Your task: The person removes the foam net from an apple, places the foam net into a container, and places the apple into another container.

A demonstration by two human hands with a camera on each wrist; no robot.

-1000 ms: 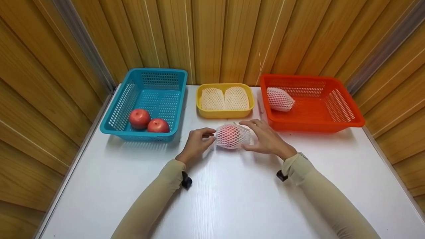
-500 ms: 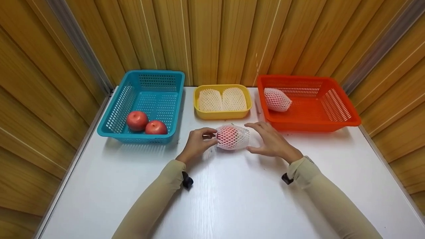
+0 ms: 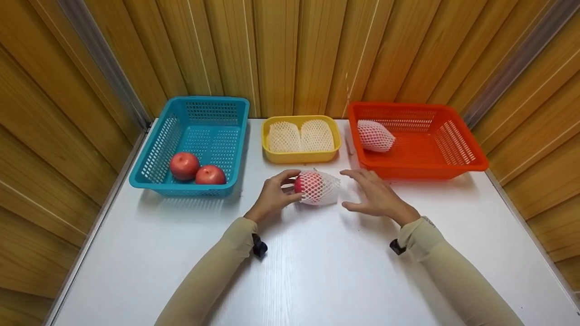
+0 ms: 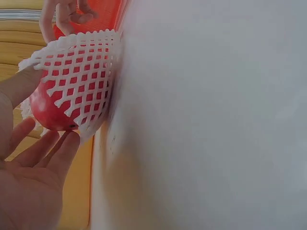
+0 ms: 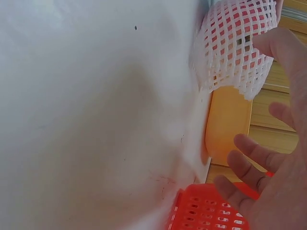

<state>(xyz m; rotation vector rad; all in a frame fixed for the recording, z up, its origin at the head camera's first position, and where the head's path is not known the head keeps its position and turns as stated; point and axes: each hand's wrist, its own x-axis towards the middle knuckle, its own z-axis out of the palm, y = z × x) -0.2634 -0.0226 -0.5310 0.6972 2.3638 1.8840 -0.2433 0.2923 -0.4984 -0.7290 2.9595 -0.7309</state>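
Note:
A red apple (image 4: 48, 106), partly covered by a white foam net (image 3: 328, 190), lies on its side at the middle of the table. My left hand (image 3: 274, 194) holds the apple's bare left end between thumb and fingers, as the left wrist view also shows. The net's loose end extends rightward past the apple. My right hand (image 3: 376, 197) stands just right of that end with fingers spread, apart from it in the head view. In the right wrist view, the right thumb (image 5: 276, 45) overlaps the net.
A blue basket (image 3: 140, 176) at the left holds two bare apples (image 3: 184, 166). Behind the hands, a yellow tray (image 3: 300, 157) carries two foam nets (image 3: 317, 136). An orange basket (image 3: 421, 172) on the right contains a netted apple (image 3: 375, 136). Wood-look walls (image 3: 276, 59) border the table.
My right hand has drawn away to the right from the net. My left hand has closed in on the apple's left end, where bare red skin now shows. The view has shifted slightly.

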